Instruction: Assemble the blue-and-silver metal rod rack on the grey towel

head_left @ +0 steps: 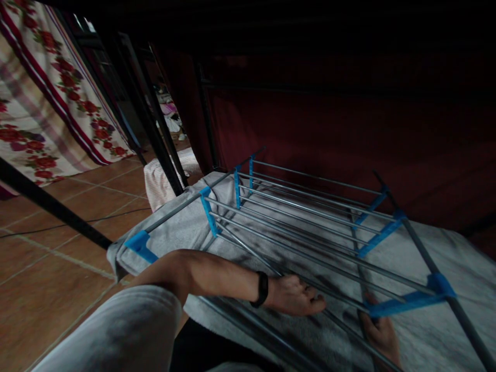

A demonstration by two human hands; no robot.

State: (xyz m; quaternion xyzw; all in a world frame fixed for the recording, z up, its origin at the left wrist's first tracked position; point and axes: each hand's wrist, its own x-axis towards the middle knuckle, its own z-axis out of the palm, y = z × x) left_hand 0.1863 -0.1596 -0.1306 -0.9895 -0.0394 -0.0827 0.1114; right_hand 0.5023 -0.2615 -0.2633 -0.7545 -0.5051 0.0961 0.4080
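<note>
A rack of grey metal rods with blue plastic brackets lies on a grey blanket. My left hand, a black band at its wrist, is closed around a thin metal rod that slants under the rack's near side. Further right, my right hand grips a dark side tube of the rack, close below a blue corner bracket. Its fingers partly disappear behind the tube. A thicker metal tube runs beneath my left forearm, near my body.
Black metal posts rise at the left, and a dark red cloth hangs behind the rack. Beyond the blanket's left edge is a tiled floor with a cable across it. A flowered curtain hangs at the far left.
</note>
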